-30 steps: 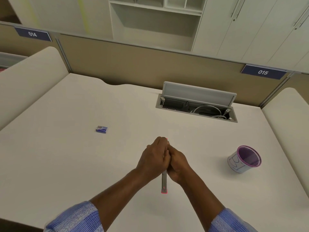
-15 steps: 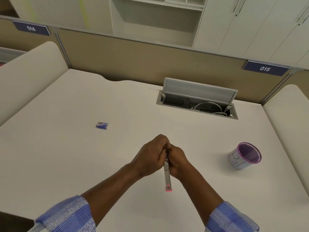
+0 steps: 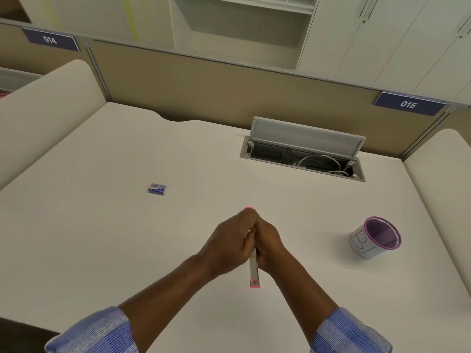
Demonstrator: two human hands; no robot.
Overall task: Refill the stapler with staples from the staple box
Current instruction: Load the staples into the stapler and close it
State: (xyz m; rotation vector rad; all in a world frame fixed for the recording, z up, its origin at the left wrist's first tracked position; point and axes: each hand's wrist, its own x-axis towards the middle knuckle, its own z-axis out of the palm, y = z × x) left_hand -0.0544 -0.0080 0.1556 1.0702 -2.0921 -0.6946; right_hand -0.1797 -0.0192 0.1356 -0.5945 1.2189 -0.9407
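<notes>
A slim stapler (image 3: 254, 272) with a silver body and pink ends is clasped between both of my hands above the middle of the desk. My left hand (image 3: 229, 244) wraps it from the left and my right hand (image 3: 269, 242) presses against it from the right. Its near pink end sticks out below my palms and a pink tip shows above my fingers. My hands hide the stapler's middle, so I cannot tell whether it is opened. The small blue staple box (image 3: 157, 189) lies closed on the desk, far to the left of my hands.
A purple-rimmed pen cup (image 3: 373, 238) stands on the white desk (image 3: 102, 238) to the right. An open cable hatch (image 3: 303, 159) with its lid raised sits at the back. Padded dividers flank the desk on both sides.
The stapler's near end has swung slightly and sticks out further from my palms. My hands stay clasped around it at about the same spot.
</notes>
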